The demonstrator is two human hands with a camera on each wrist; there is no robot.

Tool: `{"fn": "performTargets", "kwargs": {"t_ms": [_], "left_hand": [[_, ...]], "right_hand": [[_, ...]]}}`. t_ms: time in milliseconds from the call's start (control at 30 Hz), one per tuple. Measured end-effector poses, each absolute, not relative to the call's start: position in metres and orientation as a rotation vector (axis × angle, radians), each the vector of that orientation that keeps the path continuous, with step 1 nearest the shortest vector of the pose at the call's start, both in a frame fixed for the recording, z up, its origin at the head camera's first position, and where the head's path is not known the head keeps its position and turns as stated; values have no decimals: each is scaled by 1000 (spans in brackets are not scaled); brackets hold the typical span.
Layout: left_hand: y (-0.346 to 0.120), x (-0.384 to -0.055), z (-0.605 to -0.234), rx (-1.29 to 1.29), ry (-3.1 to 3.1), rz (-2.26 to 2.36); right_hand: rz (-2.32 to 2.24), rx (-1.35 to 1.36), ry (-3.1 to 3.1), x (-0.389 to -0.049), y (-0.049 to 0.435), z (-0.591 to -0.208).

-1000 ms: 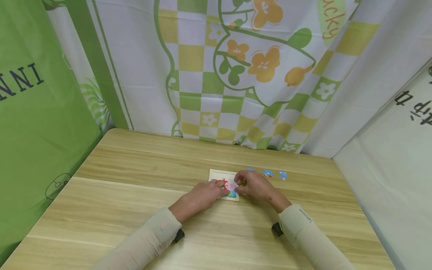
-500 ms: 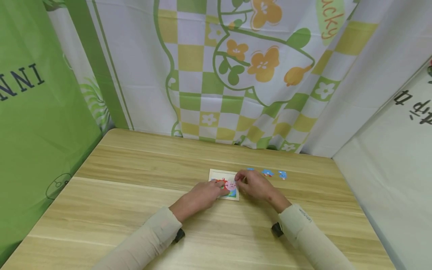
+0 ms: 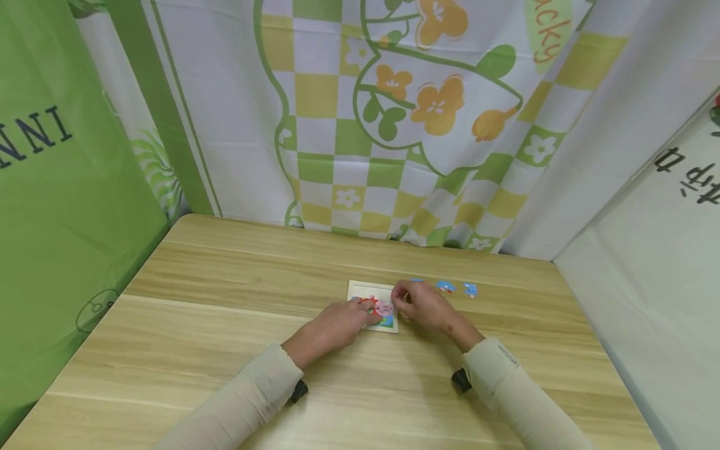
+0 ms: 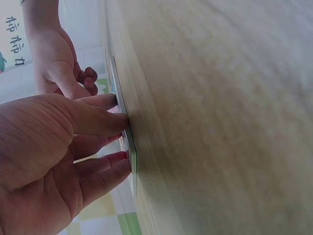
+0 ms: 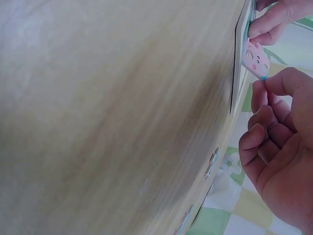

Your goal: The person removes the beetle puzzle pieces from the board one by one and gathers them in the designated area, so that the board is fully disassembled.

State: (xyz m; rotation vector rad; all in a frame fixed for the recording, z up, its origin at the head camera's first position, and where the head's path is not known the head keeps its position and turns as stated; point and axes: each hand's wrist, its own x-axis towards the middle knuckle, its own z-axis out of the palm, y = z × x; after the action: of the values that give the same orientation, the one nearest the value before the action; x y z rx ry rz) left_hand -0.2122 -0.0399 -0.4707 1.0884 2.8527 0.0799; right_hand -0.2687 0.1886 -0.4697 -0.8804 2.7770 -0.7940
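Observation:
A small square puzzle board [image 3: 365, 289] lies on the table, with colourful pieces in its near part. My left hand [image 3: 332, 326] rests on the board from the left, its fairly straight fingers pressing down on the pieces. At the board's right side, my right hand [image 3: 429, 307] pinches the edge of a puzzle piece with a pink smiling face [image 5: 256, 59] between thumb and forefinger. In the right wrist view that piece is tilted, its held edge raised off the board. The other right fingers are loosely curled. My left hand hides the board's left part.
Several loose blue puzzle pieces [image 3: 445, 286] lie on the wooden table [image 3: 253, 269] behind and right of my right hand. A patterned curtain [image 3: 349, 125] hangs along the table's back edge. Green cloth [image 3: 67, 206] stands at the left, a white panel [image 3: 647, 269] at the right.
My right thumb and forefinger have drawn together at the piece's edge. My left hand stays in place on the board.

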Motion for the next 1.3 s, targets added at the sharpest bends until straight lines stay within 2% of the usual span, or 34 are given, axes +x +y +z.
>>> {"fn": "performTargets", "kwargs": {"t_ms": [600,1000,1300], "left_hand": [[-38,-212,-472,1045,2852,89],[-38,-213,-471,981,2830,129],[-37,-212,-470,975,2841,139]], "right_hand": [[-826,-798,2786,-269,185,-469],[-754,-931,2818,-267,185,-464],[-780,-905,2870,-269,193,-460]]}}
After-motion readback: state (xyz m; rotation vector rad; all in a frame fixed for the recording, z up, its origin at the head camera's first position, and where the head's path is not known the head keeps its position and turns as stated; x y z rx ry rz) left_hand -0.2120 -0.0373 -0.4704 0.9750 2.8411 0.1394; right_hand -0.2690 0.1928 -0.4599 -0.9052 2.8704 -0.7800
